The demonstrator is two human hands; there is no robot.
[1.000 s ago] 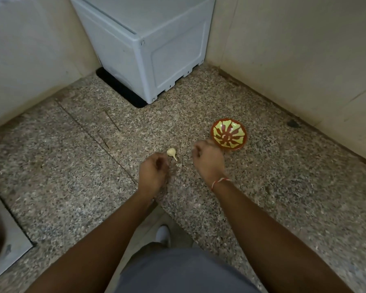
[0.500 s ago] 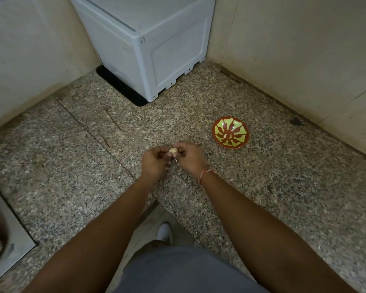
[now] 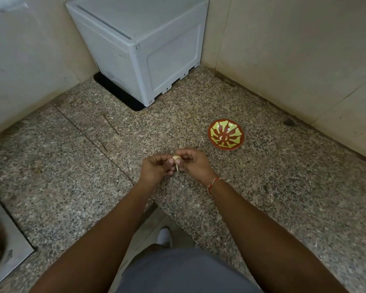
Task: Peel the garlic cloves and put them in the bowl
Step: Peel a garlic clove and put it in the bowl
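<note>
Pinching a small garlic clove (image 3: 176, 158) between them, the left hand (image 3: 156, 169) and the right hand (image 3: 193, 163) meet just above the speckled granite worktop (image 3: 262, 187), fingertips curled inward so that each grip is clamped on the clove from its own side. The clove is pale and rounded, with a thin strip of skin or stem hanging down from it between the two hands; how much of the skin is off cannot be told at this size. A red thread bracelet (image 3: 212, 183) circles the right wrist. The bowl (image 3: 226, 137) sits on the worktop beyond and to the right of the hands, near them but apart, upright, red-brown with a yellow-green radiating pattern inside; one or two small pale pieces lie at its centre, too small to identify with certainty. Farther back, in the corner where two cream walls meet, stands a light grey plastic box (image 3: 140, 49) with a flat lid, resting on a dark mat (image 3: 116, 96) whose edge shows along its left side. At the far left edge a metal sink (image 3: 6, 246) is set into the worktop, with a drain partly in view. Below the worktop's front edge a white shoe (image 3: 164, 236) shows on the floor, and grey clothing (image 3: 184, 271) fills the bottom of the view between the two forearms.
</note>
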